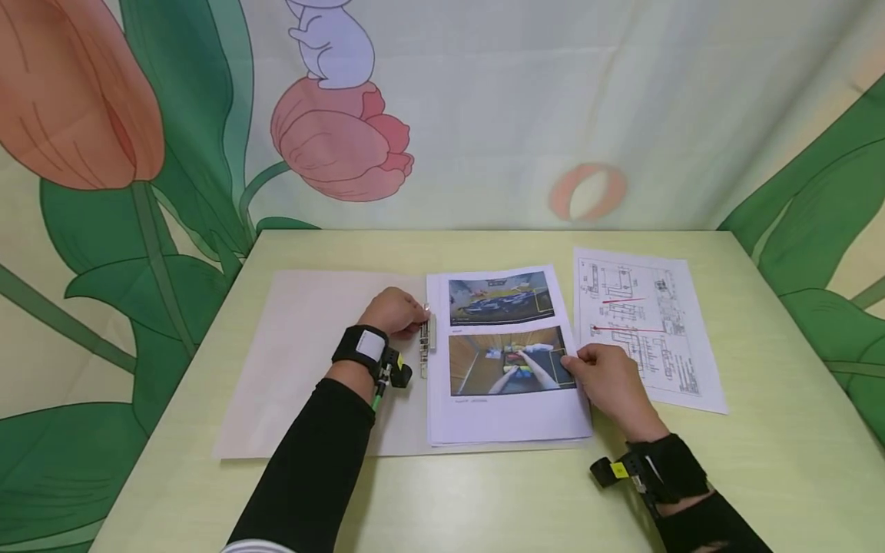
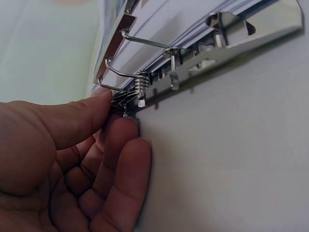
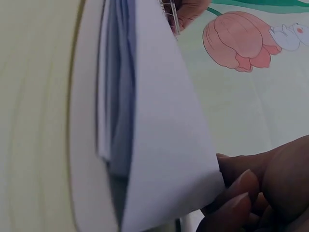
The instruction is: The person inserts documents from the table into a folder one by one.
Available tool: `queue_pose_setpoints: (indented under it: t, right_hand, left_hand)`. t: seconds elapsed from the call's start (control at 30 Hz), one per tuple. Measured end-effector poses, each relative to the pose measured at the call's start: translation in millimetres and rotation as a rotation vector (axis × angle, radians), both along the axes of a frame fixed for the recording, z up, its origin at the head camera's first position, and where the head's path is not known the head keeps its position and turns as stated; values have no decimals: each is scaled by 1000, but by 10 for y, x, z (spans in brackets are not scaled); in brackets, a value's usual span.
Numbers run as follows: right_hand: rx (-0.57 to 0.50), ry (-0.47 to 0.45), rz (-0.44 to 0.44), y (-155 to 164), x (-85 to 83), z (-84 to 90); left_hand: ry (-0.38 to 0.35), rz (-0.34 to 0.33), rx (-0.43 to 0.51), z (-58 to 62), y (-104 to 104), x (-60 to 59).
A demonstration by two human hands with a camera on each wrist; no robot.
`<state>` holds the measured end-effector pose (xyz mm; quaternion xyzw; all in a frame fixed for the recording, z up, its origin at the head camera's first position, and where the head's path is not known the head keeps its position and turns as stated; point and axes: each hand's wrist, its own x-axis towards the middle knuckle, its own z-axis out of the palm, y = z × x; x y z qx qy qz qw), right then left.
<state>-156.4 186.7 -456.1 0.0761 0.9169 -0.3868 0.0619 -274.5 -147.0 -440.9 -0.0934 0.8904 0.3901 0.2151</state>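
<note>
A light folder (image 1: 304,346) lies spread open on the table, with a metal spring clip (image 2: 227,55) along its spine. Thumb and fingertips of my left hand (image 1: 394,311) pinch the far end of that clip; its hinged bar stands raised in the left wrist view. Printed sheets (image 1: 512,418) with two colour photos on top lie over the folder's right side, their left edge at the clip. My right hand (image 1: 615,380) pinches the right edge of the top sheet (image 3: 164,125) between thumb and fingers. In the right wrist view, that sheet bends up from the stack underneath.
A loose sheet with technical drawings (image 1: 643,330) and red marks lies right of the folder, partly behind my right hand. The pale table (image 1: 484,499) reaches back to a curtain (image 1: 498,115) printed with tulips.
</note>
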Motion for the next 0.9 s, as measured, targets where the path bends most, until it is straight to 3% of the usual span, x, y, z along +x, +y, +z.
queue_pose_setpoints:
  t: [0.4, 0.9]
  right_hand:
    - [52, -4, 27, -202, -13, 25]
    - [112, 15, 103, -196, -81, 80]
  left_hand:
    - [11, -14, 20, 10, -5, -6]
    - [2, -5, 17, 2, -17, 6]
